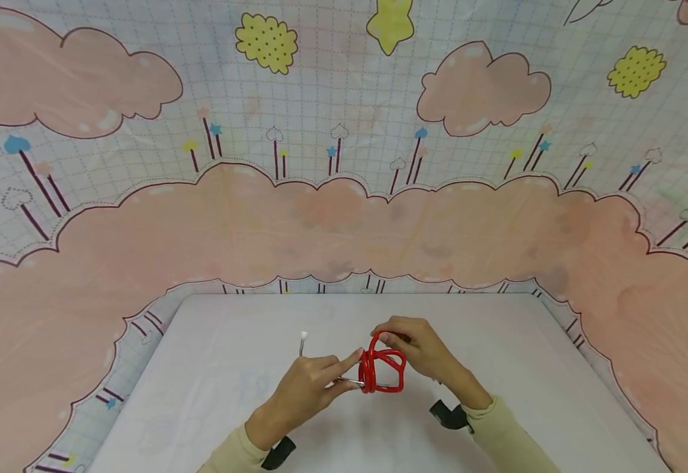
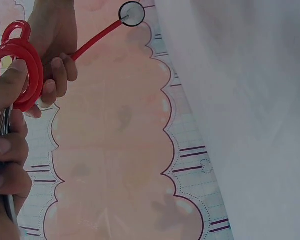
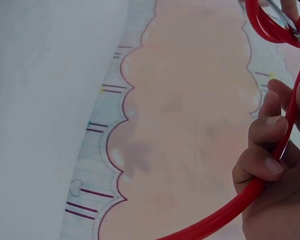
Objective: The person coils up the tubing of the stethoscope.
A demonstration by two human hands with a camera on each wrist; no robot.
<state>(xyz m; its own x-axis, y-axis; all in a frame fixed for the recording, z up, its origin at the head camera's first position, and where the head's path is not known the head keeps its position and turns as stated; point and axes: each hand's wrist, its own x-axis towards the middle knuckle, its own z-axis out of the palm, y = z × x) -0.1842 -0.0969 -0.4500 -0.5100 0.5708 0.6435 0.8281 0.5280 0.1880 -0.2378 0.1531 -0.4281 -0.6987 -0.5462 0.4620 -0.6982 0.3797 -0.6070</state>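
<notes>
A stethoscope with red tubing is held up above the table, its tube wound in loops [image 1: 368,372] around the metal ear tubes. In the left wrist view its round chest piece [image 2: 132,13] hangs at the end of a straight stretch of tube. My left hand [image 1: 314,384] grips the metal ear tubes, with the thumb against the loops. A pale ear tip [image 1: 303,335] sticks out beyond this hand. My right hand [image 1: 417,345], to the right of the coil, holds the red tube [image 3: 282,145] between curled fingers and thumb.
Beneath both hands lies the white table [image 1: 213,368]. A backdrop [image 1: 379,230] printed with clouds and stars rises behind it and runs down both sides. Dark wrist-worn pieces [image 1: 450,415] sit by each sleeve.
</notes>
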